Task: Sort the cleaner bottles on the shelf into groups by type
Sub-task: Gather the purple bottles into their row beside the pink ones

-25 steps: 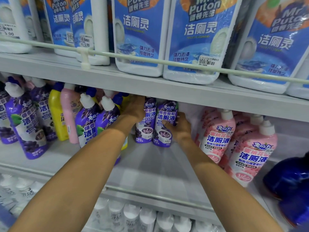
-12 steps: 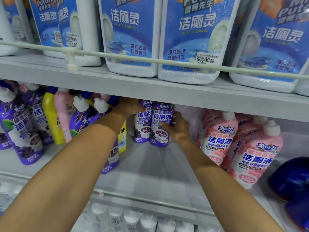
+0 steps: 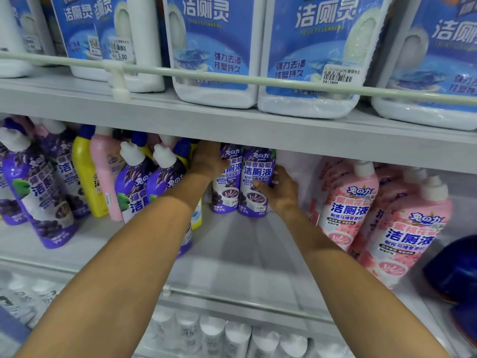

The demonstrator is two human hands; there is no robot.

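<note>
On the upper shelf point(image 3: 232, 125) we note a row of big white jugs point(image 3: 214, 47) with blue labels, standing behind a pale guard rail point(image 3: 232, 76).

Middle shelf point(image 3: 245, 254) below it: both forearms reach in over its floor, towards the back.

- Right side: a cluster of pink bottles point(image 3: 346, 202) with white caps, leaning slightly. A dark blue object point(image 3: 454, 270) sits at the far right edge; we cannot tell what it is.
- Left side: several purple bottles point(image 3: 33, 192) with white caps, tilted. Among them stand a yellow bottle point(image 3: 85, 177) and, just beside it, a pale pink bottle point(image 3: 105, 171), both upright.
- Back centre, under the upper shelf: two more purple ones, upright and touching each other, the left back bottle point(image 3: 227, 177) and the right back bottle point(image 3: 258, 182).

Left hand point(image 3: 209, 161): against the upper left side of the left back bottle. Its fingers are hidden behind the bottle, so we cannot tell its grip.

Right hand point(image 3: 278, 192): fingers and thumb curled round the right side of the right back bottle, holding it where it stands on the shelf.

Lower shelf: a row of white caps point(image 3: 214, 332), blurred.
</note>
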